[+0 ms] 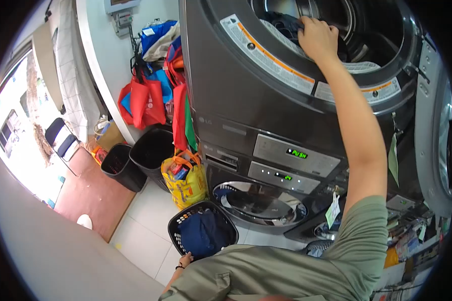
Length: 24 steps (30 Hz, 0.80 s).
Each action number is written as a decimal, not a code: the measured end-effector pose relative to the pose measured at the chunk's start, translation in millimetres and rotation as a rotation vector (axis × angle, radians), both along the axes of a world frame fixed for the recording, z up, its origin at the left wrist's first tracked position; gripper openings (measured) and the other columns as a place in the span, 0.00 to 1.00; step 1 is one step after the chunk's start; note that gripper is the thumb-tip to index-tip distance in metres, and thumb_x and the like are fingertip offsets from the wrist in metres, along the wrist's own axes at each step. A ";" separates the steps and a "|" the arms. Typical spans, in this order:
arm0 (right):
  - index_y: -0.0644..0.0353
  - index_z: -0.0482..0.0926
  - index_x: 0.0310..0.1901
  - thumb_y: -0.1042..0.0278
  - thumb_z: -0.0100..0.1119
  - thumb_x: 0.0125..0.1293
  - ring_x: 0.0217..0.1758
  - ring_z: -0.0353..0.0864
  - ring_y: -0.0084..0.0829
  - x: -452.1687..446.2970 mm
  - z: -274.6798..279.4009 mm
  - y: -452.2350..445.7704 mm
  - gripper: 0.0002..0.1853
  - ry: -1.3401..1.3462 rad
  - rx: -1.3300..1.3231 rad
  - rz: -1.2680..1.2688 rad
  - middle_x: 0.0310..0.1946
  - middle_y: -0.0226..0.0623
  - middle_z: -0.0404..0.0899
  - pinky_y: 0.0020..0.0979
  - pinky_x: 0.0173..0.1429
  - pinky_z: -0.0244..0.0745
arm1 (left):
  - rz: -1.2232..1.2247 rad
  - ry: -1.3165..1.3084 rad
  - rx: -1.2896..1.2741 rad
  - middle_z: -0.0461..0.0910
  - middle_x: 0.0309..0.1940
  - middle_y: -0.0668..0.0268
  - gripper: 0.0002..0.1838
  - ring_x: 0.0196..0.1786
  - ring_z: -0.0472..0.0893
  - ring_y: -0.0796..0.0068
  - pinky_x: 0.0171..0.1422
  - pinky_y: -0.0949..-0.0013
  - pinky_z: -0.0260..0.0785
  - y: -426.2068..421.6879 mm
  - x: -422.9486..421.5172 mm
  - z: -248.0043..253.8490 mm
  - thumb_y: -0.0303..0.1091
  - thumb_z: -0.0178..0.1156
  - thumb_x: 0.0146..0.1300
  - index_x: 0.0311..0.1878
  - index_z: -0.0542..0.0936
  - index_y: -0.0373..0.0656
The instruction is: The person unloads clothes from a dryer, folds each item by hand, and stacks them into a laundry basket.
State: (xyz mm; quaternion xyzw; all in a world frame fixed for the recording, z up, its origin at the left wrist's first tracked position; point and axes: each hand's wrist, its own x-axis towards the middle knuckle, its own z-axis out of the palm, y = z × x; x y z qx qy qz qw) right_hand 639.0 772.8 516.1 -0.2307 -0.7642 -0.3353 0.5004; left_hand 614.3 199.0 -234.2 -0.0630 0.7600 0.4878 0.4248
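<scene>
My right hand (319, 39) reaches into the round opening of the upper dark machine (216, 65), its fingers curled on dark cloth (285, 26) at the drum's lower rim. Low in the view, my left hand (186, 259) is at the near rim of a black perforated basket (177, 220), its fingers closed on that rim. Dark blue clothes (203, 233) lie inside the basket. The machine's round door (434, 125) hangs open at the right.
Below is a second front loader with its glass door (261, 203) closed. Beside the basket are a yellow bag (188, 186) and black bins (121, 168). Red bags (143, 103) hang on the wall. A folding chair (63, 140) stands at the left; shelves with packets line the lower right.
</scene>
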 end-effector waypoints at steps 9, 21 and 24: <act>0.57 0.78 0.57 0.71 0.51 0.62 0.64 0.74 0.42 -61.2 36.4 97.4 0.20 -0.520 -0.492 -0.316 0.60 0.47 0.74 0.48 0.67 0.65 | 0.278 -0.168 0.278 0.78 0.40 0.72 0.23 0.34 0.78 0.79 0.34 0.75 0.69 140.3 10.7 150.6 0.47 0.57 0.68 0.61 0.73 0.47; 0.62 0.78 0.41 0.71 0.58 0.58 0.32 0.79 0.31 0.6 -3.7 -134.0 0.09 -0.138 -0.481 1.923 0.32 0.37 0.80 0.28 0.34 0.74 | -0.063 0.636 0.764 0.77 0.53 0.61 0.30 0.49 0.78 0.71 0.52 0.69 0.70 181.3 -44.1 353.5 0.53 0.51 0.71 0.66 0.67 0.39; 0.55 0.78 0.41 0.64 0.72 0.46 0.32 0.81 0.40 23.9 -70.6 -226.1 0.19 -0.315 0.104 1.562 0.31 0.38 0.79 0.34 0.35 0.76 | -0.213 0.342 1.329 0.70 0.62 0.58 0.37 0.58 0.75 0.61 0.61 0.57 0.68 187.5 -43.8 440.6 0.63 0.38 0.71 0.71 0.59 0.44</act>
